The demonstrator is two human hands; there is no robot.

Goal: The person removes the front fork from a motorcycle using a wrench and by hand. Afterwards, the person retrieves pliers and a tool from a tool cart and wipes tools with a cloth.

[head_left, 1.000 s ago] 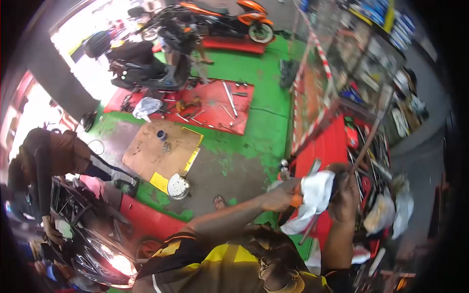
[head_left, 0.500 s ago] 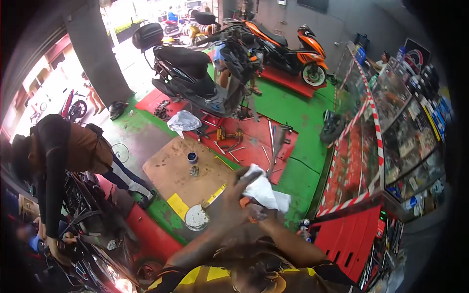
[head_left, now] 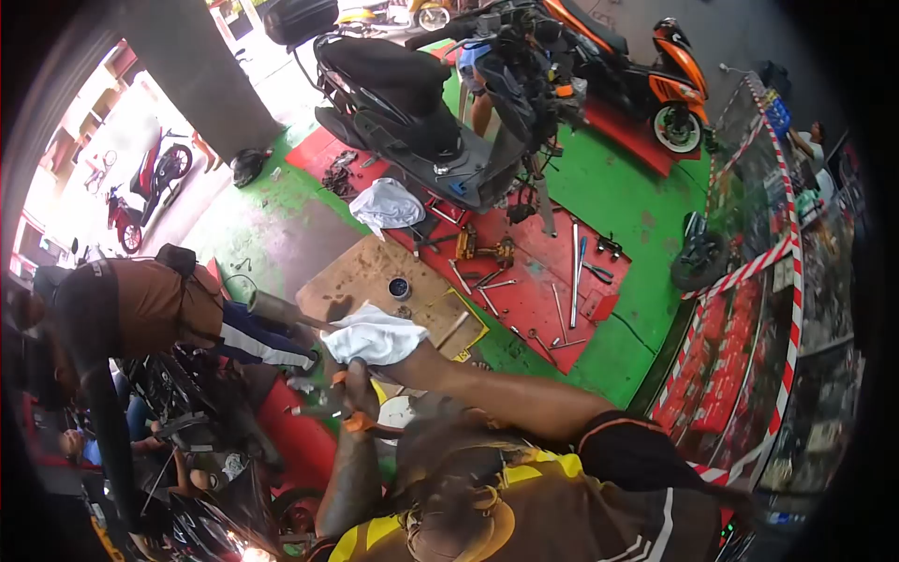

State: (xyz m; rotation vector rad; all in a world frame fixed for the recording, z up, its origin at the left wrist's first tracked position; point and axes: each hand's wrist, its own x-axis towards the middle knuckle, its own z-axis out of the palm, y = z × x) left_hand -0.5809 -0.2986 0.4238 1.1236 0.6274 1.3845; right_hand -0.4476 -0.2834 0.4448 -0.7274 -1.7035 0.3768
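My right hand (head_left: pixel 420 363) reaches across to the left, with a crumpled white cloth (head_left: pixel 375 335) in it that hides most of the fingers. From the cloth a rod with a thick grey cylinder (head_left: pixel 272 307) at its far end points left. Just below, my left hand (head_left: pixel 358 389) is closed around an orange-handled tool (head_left: pixel 359 422) that looks like pliers; its metal end is to the left. Beneath my arms a round white container (head_left: pixel 398 412) is partly covered. Beyond the cloth, a small dark-blue tin (head_left: pixel 399 288) stands on a stained cardboard sheet (head_left: pixel 348 272).
Wrenches, a yellow drill (head_left: pixel 482 249) and pliers lie on a red platform (head_left: pixel 548 267) ahead. A partly stripped scooter (head_left: pixel 403 108) stands behind it. To my left a person (head_left: pixel 154 309) bends over a motorcycle (head_left: pixel 187 412). Taped glass cases (head_left: pixel 740 309) line the right.
Both hands have swung left with the cloth and the orange-handled tool. The grey cylinder now points left instead of away from me. My view has turned and tipped lower.
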